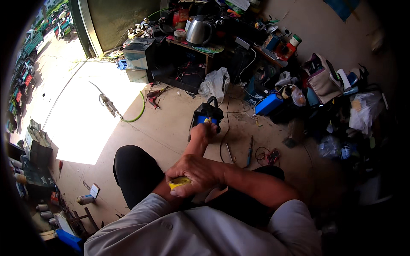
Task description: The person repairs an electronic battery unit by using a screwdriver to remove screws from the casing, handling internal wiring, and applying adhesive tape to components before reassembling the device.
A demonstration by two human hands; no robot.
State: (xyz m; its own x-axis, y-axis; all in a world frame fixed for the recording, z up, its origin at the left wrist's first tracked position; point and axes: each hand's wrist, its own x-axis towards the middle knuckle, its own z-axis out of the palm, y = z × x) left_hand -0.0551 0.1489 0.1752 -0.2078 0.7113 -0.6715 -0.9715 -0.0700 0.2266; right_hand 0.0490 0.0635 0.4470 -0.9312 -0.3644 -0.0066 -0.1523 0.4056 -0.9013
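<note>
My left hand point(203, 133) reaches forward over the black box point(197, 115) with a raised handle and a blue item inside. Its fingers are closed at a small yellow piece point(208, 120), too small to make out clearly. My right hand point(188, 173) crosses over the left forearm, gripping a yellow tape roll point(179, 182). Just beyond the knees, a blue-handled soldering iron point(248, 155), a thin metal rod point(229, 152) and a red multimeter-like tool with leads point(272, 157) lie on the concrete floor point(149, 132).
A cluttered bench holds a steel kettle point(196, 30). A blue case point(268, 103), plastic bags point(215, 84) and bags of gear line the right. A metal air tool point(109, 106) with green hose lies left, near a sunlit doorway point(72, 47); batteries point(36, 143) sit at far left.
</note>
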